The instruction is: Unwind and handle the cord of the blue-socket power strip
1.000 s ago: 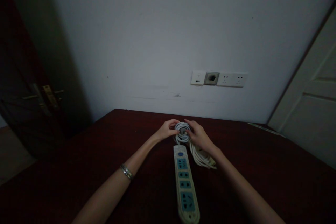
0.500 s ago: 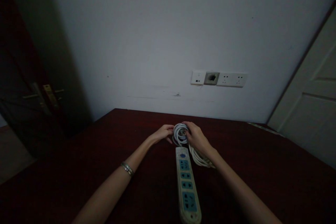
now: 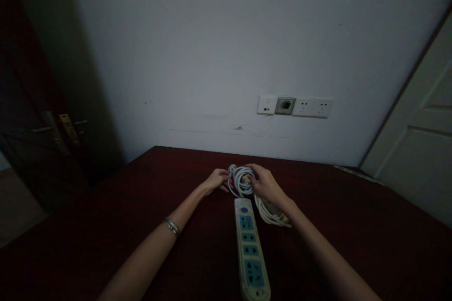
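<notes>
Left hand [image 3: 214, 181] and right hand [image 3: 265, 186] both clamped on the white cord coil [image 3: 241, 181], far middle of the table [image 3: 106, 225].
Power strip [image 3: 250, 249] lay at the near edge, pointing away; since a second ago the coil loosened and spread between the hands. No containers. Wall sockets [image 3: 295, 106] beyond.

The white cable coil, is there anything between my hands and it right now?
Nothing visible. Both hands are already on the white cable coil: the left hand touches its left side and the right hand grips its right side. The power strip lies nearer you, clear of both hands.
</notes>
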Demonstrator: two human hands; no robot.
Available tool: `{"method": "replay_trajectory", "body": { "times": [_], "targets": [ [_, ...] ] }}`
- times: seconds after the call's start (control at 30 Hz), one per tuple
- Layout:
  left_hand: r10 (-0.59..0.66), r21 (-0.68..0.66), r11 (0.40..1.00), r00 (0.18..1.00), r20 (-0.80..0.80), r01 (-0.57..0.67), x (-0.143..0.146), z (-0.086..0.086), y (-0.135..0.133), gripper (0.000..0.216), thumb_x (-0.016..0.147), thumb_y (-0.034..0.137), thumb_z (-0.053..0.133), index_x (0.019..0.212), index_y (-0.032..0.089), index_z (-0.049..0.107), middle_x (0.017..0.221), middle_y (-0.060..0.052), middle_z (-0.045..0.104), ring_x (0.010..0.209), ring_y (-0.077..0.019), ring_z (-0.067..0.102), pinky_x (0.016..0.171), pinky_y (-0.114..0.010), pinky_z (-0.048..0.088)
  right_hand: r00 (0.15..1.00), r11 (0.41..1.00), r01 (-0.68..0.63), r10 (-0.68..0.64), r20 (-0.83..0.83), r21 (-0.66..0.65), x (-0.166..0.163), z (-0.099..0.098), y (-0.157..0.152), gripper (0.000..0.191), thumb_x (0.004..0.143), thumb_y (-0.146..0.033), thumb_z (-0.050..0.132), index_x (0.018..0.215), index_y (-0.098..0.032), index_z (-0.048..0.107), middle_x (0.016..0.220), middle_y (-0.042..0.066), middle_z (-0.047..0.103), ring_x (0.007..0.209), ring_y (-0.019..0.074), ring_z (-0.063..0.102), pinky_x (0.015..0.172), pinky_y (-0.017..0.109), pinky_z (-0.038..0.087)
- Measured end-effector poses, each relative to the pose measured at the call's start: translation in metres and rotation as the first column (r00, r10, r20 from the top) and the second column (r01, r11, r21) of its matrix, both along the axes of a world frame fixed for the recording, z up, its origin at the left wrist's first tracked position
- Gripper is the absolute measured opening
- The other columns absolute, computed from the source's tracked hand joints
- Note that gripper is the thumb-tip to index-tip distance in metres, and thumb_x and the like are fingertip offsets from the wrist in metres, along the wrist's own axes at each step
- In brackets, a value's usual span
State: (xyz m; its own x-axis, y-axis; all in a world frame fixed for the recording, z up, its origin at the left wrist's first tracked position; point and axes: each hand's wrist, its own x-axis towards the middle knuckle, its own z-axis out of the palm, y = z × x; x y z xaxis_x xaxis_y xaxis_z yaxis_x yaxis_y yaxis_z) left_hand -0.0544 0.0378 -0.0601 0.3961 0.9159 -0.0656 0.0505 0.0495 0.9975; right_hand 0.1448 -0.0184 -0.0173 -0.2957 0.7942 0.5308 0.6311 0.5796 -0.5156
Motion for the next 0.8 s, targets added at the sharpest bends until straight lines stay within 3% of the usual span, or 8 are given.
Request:
{"method": "replay_trajectory", "body": {
  "times": [0.17, 0.33, 0.57, 0.8],
  "targets": [
    [-0.005, -0.106, 0.994, 0.996, 0.090, 0.015, -0.006, 0.003, 0.000, 0.025, 0.065, 0.023, 0.065, 0.085, 0.014, 0.052, 0.071, -0.004, 0.062, 0.063, -0.0147, 0.064, 0.053, -0.024, 0.052, 0.983, 0.998, 0.059, -0.054, 0.174, -0.024, 0.000, 0.001, -0.004, 0.039, 0.082, -0.016, 0.045, 0.120, -0.015, 0.051, 0.116, 0.013, 0.058, 0.107, 0.0199, 0.055, 0.093, 0.032, 0.039],
    [0.031, -0.112, 0.993, 0.996, 0.079, -0.022, -0.006, 0.004, 0.000, 0.020, 0.066, 0.017, 0.058, 0.084, 0.012, 0.054, 0.074, -0.006, 0.063, 0.062, -0.0157, 0.063, 0.050, -0.026, 0.052, 0.941, 0.989, 0.145, -0.129, 0.314, -0.029, -0.002, 0.007, -0.011, 0.044, 0.082, -0.019, 0.045, 0.126, -0.011, 0.046, 0.118, 0.017, 0.057, 0.109, 0.0249, 0.054, 0.091, 0.035, 0.040],
    [0.063, -0.092, 0.994, 0.991, 0.119, -0.052, -0.002, 0.007, -0.002, 0.021, 0.062, 0.015, 0.060, 0.082, 0.011, 0.058, 0.075, -0.006, 0.065, 0.061, -0.0143, 0.062, 0.054, -0.026, 0.052, 0.926, 0.988, 0.146, -0.115, 0.359, -0.059, 0.004, 0.011, -0.010, 0.046, 0.082, -0.023, 0.046, 0.126, -0.011, 0.046, 0.119, 0.017, 0.056, 0.109, 0.0253, 0.054, 0.090, 0.034, 0.040],
    [0.107, 0.023, 0.994, 0.987, 0.119, -0.111, -0.003, 0.019, 0.000, 0.023, 0.061, 0.015, 0.061, 0.084, 0.011, 0.063, 0.078, -0.008, 0.065, 0.068, -0.0165, 0.063, 0.059, -0.029, 0.053, 0.928, 0.985, 0.124, -0.072, 0.366, -0.121, 0.009, 0.015, -0.009, 0.040, 0.082, -0.032, 0.048, 0.118, -0.015, 0.052, 0.111, 0.013, 0.061, 0.103, 0.0226, 0.058, 0.084, 0.029, 0.041]
  ]
}}
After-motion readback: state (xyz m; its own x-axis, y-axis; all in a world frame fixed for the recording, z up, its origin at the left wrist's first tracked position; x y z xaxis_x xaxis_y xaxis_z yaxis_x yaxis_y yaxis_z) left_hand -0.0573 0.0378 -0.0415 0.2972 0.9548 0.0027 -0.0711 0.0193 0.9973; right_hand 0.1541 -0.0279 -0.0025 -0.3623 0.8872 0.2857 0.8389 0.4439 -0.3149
